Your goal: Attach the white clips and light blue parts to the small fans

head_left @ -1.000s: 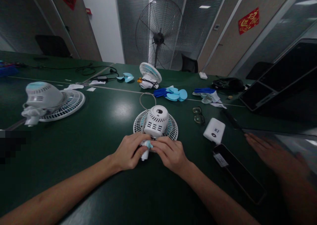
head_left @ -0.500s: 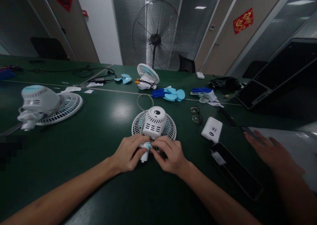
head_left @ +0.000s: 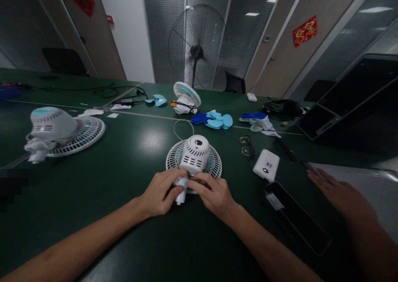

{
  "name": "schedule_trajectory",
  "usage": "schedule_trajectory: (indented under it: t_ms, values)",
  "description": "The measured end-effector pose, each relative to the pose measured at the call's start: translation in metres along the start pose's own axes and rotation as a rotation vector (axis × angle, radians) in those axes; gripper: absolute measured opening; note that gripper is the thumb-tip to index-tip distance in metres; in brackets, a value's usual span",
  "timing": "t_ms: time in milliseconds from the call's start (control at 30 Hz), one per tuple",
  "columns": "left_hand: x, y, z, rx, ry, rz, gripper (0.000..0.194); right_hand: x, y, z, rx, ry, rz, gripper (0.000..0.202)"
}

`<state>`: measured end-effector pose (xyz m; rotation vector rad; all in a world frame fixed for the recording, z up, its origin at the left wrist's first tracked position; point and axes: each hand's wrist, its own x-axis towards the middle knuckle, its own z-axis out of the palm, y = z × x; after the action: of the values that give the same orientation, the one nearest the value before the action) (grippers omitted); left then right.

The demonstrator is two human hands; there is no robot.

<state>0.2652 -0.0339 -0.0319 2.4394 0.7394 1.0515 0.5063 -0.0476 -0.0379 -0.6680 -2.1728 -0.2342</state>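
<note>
A small white electric fan [head_left: 194,160] lies grille-down on the green table in front of me, its motor housing upward. My left hand [head_left: 163,192] is closed around the white neck piece [head_left: 180,197] at the fan's near side, thumb in front. A light-blue knob [head_left: 184,182] sits on that piece. My right hand [head_left: 214,192] has its fingers bent together at the knob, the index fingertip touching it. The fingers hide the joint between neck and housing.
Another white fan [head_left: 56,126] lies at the left, and a third fan [head_left: 185,97] stands farther back. Light-blue fan blades [head_left: 219,120], glasses [head_left: 247,146], a white power bank [head_left: 266,165] and a phone [head_left: 297,215] lie around. Another person's hand [head_left: 340,195] rests at the right.
My right fingers have shifted slightly left and over the light-blue knob. My left hand keeps its hold on the neck piece. The view has tilted a little.
</note>
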Motion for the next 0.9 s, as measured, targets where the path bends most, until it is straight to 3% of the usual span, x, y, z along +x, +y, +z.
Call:
schedule_trajectory:
  t_ms: [167, 300, 433, 633, 900]
  values:
    - [0.002, 0.003, 0.0, 0.039, -0.026, 0.027, 0.026, 0.003, -0.005, -0.001, -0.009, -0.01, 0.064, 0.011]
    - [0.002, 0.004, 0.001, 0.067, -0.039, 0.055, 0.027, 0.007, -0.011, -0.002, -0.019, -0.021, 0.091, 0.016]
    - [0.001, 0.003, 0.001, 0.048, -0.053, 0.038, 0.026, 0.006, -0.01, -0.004, 0.02, -0.018, 0.059, 0.008]
    - [-0.002, -0.002, 0.001, 0.067, -0.023, 0.043, 0.031, 0.005, -0.004, -0.006, 0.038, -0.058, -0.1, 0.029]
    - [0.002, 0.003, 0.001, 0.069, -0.027, 0.078, 0.03, 0.005, -0.006, -0.003, 0.04, 0.054, -0.013, 0.019]
